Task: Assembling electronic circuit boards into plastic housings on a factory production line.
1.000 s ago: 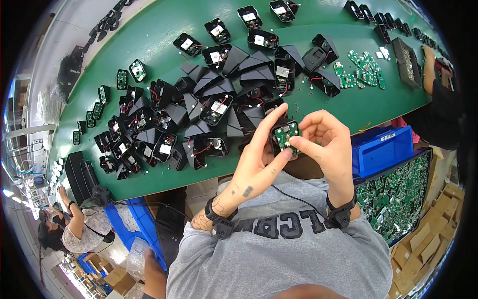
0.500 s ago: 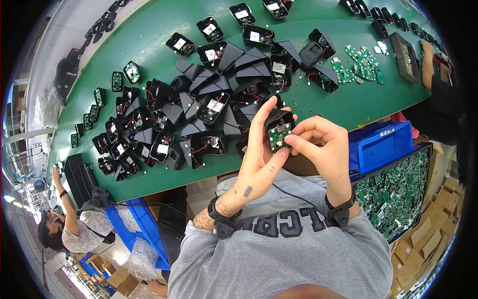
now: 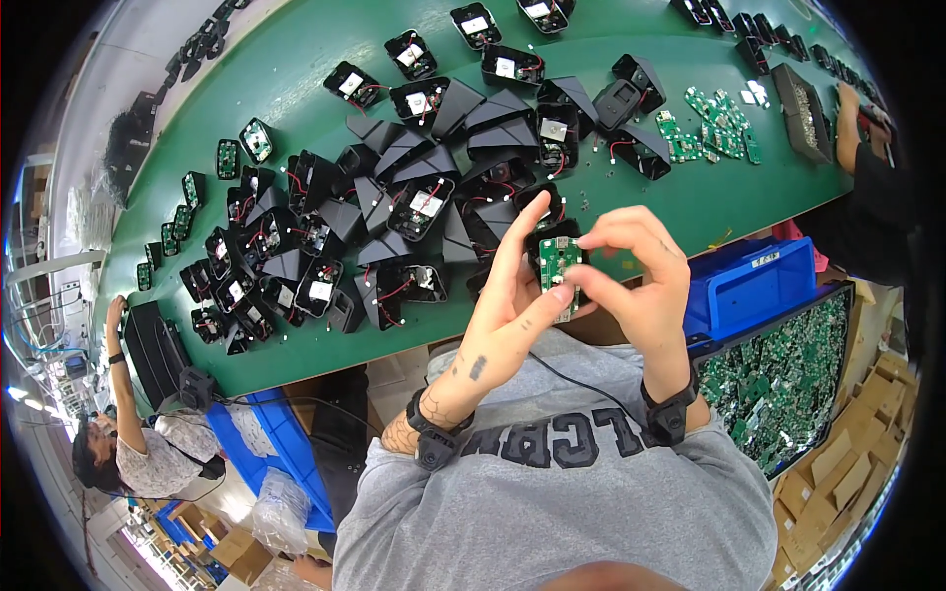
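Circuit board (image 3: 558,279), small and green, sits upright between both hands just above the near edge of the green surface (image 3: 296,39), in front of the person's chest. Behind it, partly hidden, is a black housing (image 3: 544,239) that the board appears to be seated in or held against; whether it is fully seated cannot be told. The left hand (image 3: 512,305) supports the pair from the left, its index finger stretched straight up past the housing and its thumb pressed to the board's lower edge, so its fingers are clamped on the piece. The right hand (image 3: 641,281) comes in from the right with thumb and forefinger pinched together at the board's upper right corner, the other fingers curled loosely.

Judging by the layout, the work is mid-run: a large heap of open black housings with red wires (image 3: 374,227) covers the middle of the surface, a row of loose green boards (image 3: 714,123) lies further back on the right, and a blue bin (image 3: 754,286) and a tray full of more boards (image 3: 788,384) stand at the person's right. Many units seem to remain. Another person (image 3: 138,453) works at lower left.
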A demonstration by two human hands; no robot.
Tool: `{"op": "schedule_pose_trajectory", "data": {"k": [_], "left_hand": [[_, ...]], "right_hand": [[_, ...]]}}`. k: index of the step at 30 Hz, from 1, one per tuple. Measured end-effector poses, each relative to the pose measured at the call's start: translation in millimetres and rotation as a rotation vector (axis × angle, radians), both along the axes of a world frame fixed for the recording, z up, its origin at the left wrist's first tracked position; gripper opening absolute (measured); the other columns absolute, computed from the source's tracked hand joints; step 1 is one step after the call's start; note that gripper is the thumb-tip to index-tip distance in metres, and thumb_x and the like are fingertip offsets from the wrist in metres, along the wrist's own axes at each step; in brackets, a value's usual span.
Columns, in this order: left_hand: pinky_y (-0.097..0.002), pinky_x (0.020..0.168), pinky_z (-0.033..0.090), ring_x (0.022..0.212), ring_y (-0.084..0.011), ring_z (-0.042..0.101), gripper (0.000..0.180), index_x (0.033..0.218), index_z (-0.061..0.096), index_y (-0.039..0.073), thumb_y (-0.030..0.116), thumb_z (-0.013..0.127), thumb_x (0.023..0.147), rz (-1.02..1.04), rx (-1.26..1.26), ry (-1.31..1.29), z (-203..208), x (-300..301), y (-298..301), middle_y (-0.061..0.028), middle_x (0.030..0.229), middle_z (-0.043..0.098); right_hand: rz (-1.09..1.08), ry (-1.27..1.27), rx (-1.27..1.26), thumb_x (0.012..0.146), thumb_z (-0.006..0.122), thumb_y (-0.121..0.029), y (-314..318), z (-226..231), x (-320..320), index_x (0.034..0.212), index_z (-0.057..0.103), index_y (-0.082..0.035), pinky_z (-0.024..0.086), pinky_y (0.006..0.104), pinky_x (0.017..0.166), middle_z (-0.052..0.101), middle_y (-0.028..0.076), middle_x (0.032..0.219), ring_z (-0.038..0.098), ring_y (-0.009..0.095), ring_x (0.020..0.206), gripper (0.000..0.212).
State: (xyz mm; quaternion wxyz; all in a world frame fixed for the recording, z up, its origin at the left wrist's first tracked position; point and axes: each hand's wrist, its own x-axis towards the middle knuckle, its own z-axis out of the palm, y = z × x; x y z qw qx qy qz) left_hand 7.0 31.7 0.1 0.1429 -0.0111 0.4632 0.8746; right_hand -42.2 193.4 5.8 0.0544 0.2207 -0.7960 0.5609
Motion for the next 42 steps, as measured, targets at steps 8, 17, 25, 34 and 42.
{"op": "schedule_pose_trajectory", "data": {"k": [8,17,25,34,42], "left_hand": [[-0.0406,0.092,0.05,0.115,-0.0288,0.054,0.073,0.15,0.008,0.012,0.002,0.05,0.091,-0.021,0.069,-0.052,11.5,-0.6,2.3,-0.0169,0.135,0.039],[-0.0393,0.094,0.048,0.115,-0.027,0.054,0.075,0.15,0.009,0.012,0.0,0.05,0.089,-0.094,0.075,-0.035,8.0,-0.1,1.0,-0.0152,0.136,0.037],[-0.0367,0.094,0.047,0.108,-0.0218,0.056,0.072,0.15,0.009,0.01,-0.007,0.044,0.089,-0.044,0.0,0.013,3.2,3.0,4.5,-0.0135,0.134,0.039],[-0.036,0.095,0.047,0.109,-0.0213,0.056,0.072,0.149,0.011,0.008,-0.008,0.046,0.088,-0.013,0.006,0.064,3.0,2.5,5.0,-0.0138,0.134,0.04],[-0.0376,0.092,0.05,0.111,-0.0223,0.055,0.075,0.149,0.014,0.01,-0.004,0.055,0.088,-0.036,0.073,-0.013,4.5,0.1,2.6,-0.0139,0.132,0.043]], "right_hand": [[0.181,0.255,0.217,0.05,0.084,-0.016,6.5,15.7,-7.8,0.104,0.063,-0.009,0.044,0.0409,0.09,0.056,0.007,0.117,0.052,0.03,0.111,0.059],[0.216,0.318,0.23,0.048,0.083,-0.017,10.8,15.0,-10.0,0.106,0.063,-0.004,0.044,0.0431,0.092,0.059,0.008,0.115,0.054,0.033,0.113,0.062],[0.28,0.29,0.343,0.051,0.08,-0.014,14.3,24.3,-9.2,0.108,0.065,-0.005,0.044,0.042,0.094,0.058,0.01,0.121,0.054,0.033,0.115,0.06],[0.301,0.234,0.257,0.059,0.08,-0.013,14.8,16.3,-7.6,0.116,0.06,-0.006,0.044,0.0419,0.094,0.055,0.011,0.128,0.053,0.032,0.119,0.062],[0.291,0.166,0.115,0.061,0.08,-0.013,16.6,10.9,-11.6,0.118,0.059,-0.004,0.047,0.0389,0.092,0.058,0.012,0.125,0.057,0.029,0.115,0.061]]}}
